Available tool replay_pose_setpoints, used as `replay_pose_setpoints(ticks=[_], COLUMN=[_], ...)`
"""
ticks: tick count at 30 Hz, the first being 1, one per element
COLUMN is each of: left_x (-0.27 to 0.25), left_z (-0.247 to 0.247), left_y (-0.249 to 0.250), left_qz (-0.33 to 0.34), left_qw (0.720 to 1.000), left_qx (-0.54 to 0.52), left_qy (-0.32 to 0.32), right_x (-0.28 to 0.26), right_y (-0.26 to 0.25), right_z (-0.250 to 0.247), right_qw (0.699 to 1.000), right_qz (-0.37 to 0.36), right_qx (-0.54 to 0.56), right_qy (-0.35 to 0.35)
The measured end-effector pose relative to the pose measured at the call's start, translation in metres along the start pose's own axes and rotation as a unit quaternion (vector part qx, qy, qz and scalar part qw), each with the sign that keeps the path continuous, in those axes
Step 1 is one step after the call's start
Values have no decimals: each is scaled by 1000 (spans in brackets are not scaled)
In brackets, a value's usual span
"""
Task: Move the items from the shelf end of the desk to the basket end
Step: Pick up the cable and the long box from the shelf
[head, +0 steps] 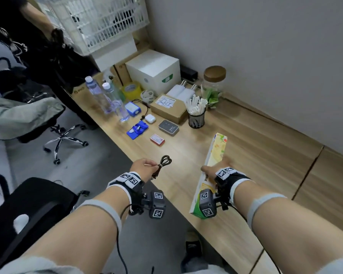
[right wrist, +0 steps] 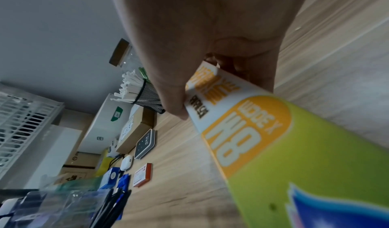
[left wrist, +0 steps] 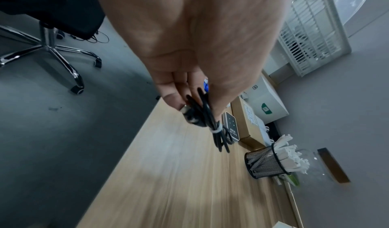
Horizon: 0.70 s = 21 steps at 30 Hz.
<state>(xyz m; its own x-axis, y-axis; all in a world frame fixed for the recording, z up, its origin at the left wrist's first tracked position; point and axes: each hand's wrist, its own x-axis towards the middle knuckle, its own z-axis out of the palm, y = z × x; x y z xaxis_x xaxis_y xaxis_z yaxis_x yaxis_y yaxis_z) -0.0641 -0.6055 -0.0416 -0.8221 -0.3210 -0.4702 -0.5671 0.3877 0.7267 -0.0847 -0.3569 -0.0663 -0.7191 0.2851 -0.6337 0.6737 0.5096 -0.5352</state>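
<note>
Two hands are up over the desk [head: 246, 147]. Left hand [head: 141, 167] fingers [left wrist: 170, 96] curl shut and pinch a little tied black cable [head: 162, 164]. Right hand [head: 216, 169] wraps tight around a long green and white box [head: 216, 155], held above the wood.

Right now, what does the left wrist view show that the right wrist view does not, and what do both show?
Only the left wrist view shows the left hand pinching the coiled black cable and a chrome chair base. Only the right wrist view shows the right hand gripping the long green and yellow box and the small red and white box. Both show the black mesh cup of white sticks, the white slatted basket and the wooden desk.
</note>
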Motion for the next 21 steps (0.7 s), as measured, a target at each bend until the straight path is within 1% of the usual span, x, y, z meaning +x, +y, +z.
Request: replay_pose_setpoints(ticks=[2, 4, 8, 10, 13, 18, 21], left_x=[24, 44, 85, 106, 145, 200, 232], left_z=[3, 9, 25, 31, 42, 61, 70], left_y=[7, 14, 28, 37, 44, 51, 51], left_qz=[-22, -40, -40, -31, -13, 44, 83], left_qw=[999, 996, 990, 985, 977, 968, 957], left_qx=[-19, -34, -27, -14, 8, 47, 83], left_qy=[-36, -67, -132, -169, -214, -245, -264], right_x=[15, 33, 57, 63, 68, 81, 99], right_y=[-9, -14, -23, -31, -50, -77, -94], right_z=[11, 19, 29, 32, 34, 39, 46], right_qw=[1000, 999, 995, 994, 990, 982, 978], right_qz=[24, 44, 94, 107, 127, 151, 166], right_qx=[-14, 0, 22, 14, 7, 24, 18], right_qy=[-14, -12, 5, 14, 56, 112, 127])
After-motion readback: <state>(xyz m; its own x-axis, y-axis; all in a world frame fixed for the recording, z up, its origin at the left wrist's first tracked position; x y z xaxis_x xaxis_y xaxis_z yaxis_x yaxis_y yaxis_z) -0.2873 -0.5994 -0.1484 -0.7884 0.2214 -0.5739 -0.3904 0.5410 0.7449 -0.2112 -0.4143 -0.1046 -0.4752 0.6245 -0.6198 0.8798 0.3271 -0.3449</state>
